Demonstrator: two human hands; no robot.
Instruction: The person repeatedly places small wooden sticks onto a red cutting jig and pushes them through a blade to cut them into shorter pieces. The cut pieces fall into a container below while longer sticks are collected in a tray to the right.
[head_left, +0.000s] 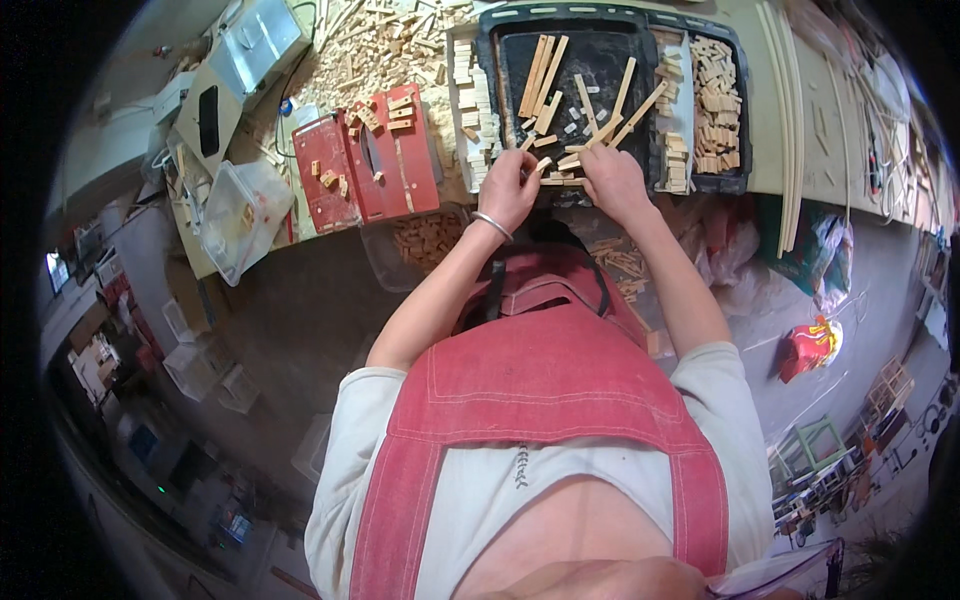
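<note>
My left hand (508,188), with a metal bangle at the wrist, is pinched on a small pale wooden piece (543,164) at the front of a black tray (635,25). My right hand (612,182) has its fingers closed on a wooden strip (572,162) at the tray's front right. More long strips (540,75) and short blocks lie in the tray, with small white bits among them. Narrow light boxes of stacked blocks flank the tray on the left (467,80) and right (676,100). The undersides of my fingers are mostly hidden.
A red board (325,180) with blocks, a clear bin (225,240) and wood offcuts (370,45) are at the left. At the right are a bin of blocks (716,100) and long strips (790,130). Below the bench are a tub (380,245) and bags (728,240).
</note>
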